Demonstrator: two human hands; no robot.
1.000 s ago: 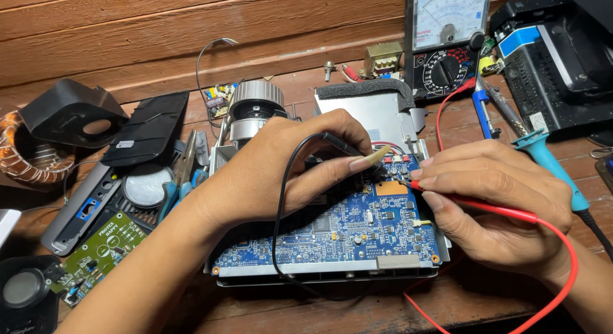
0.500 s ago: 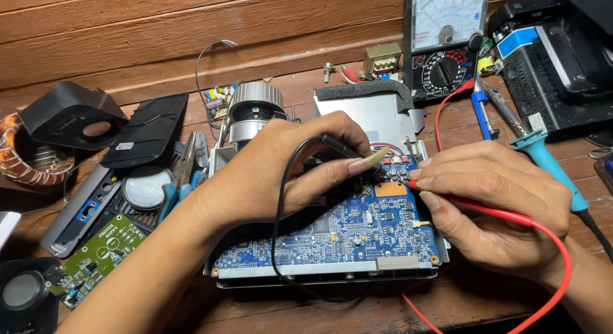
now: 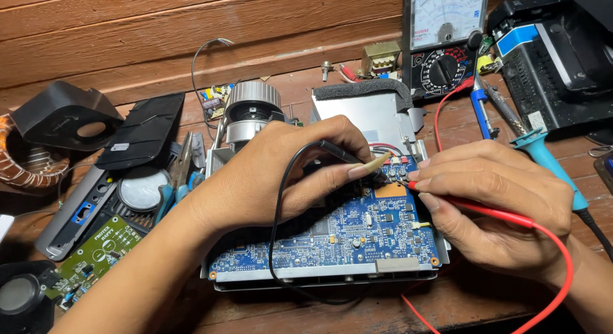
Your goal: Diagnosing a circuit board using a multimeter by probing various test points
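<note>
I see left hand (image 3: 274,174) pinching black probe (image 3: 341,152) btwn thumb & fingers, tip down on upper right corner of blue circuit board (image 3: 338,235). Right hand (image 3: 498,206) closed on red probe (image 3: 472,207), tip just beside black one. Analog multimeter (image 3: 446,40) behind, top right.

Reddish-brown wooden workbench (image 3: 357,308), worn and scuffed, filling near and middle ground. At the far side, a wall of horizontal wooden planks (image 3: 159,34) in the same warm brown — grooves between boards running left to right, a pale scraped streak along the lowest board. Lit evenly from above, soft and without glare; only short, faint shadows on the wood. Darker toward the near left corner. No floor or window in view — just bench and plank wall, meeting in a straight seam that slopes slightly up to the right.
</note>
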